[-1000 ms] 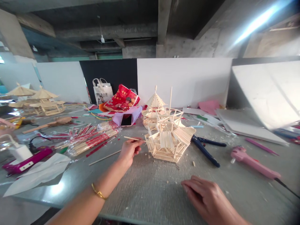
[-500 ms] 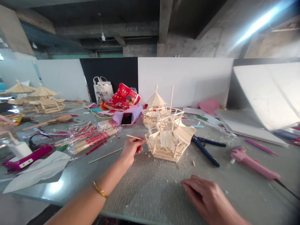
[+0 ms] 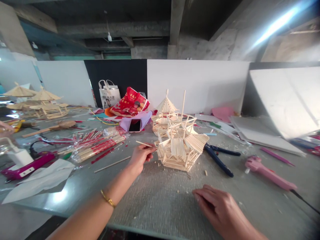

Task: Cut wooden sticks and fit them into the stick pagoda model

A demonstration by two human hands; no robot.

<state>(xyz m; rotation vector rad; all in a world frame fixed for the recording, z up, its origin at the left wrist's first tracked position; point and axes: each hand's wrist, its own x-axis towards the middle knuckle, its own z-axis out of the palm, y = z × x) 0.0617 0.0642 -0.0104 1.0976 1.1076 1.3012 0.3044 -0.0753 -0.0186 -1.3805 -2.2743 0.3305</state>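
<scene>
A pavilion model of thin wooden sticks (image 3: 178, 150) stands in the middle of the table, with a pointed roof behind and one stick rising upright. My left hand (image 3: 142, 156) is at its left side, fingers pinched on a short wooden stick (image 3: 143, 143) that points toward the model. Whether the stick touches the model I cannot tell. Nearer the front edge, my right hand (image 3: 217, 203) rests on the tabletop with its fingers curled together and nothing visible in them. Dark blue pliers (image 3: 220, 161) lie at the model's right.
A pink glue gun (image 3: 271, 175) with a cord lies at the right. On the left are bagged sticks (image 3: 100, 146), a loose stick (image 3: 112, 164), a purple power strip (image 3: 28, 166) and white paper (image 3: 45, 178). A phone (image 3: 135, 125) leans behind; white boards (image 3: 265, 133) lie back right.
The view has shifted very slightly. Both hands keep nearly the same places, and the stick stays in my left hand beside the model.
</scene>
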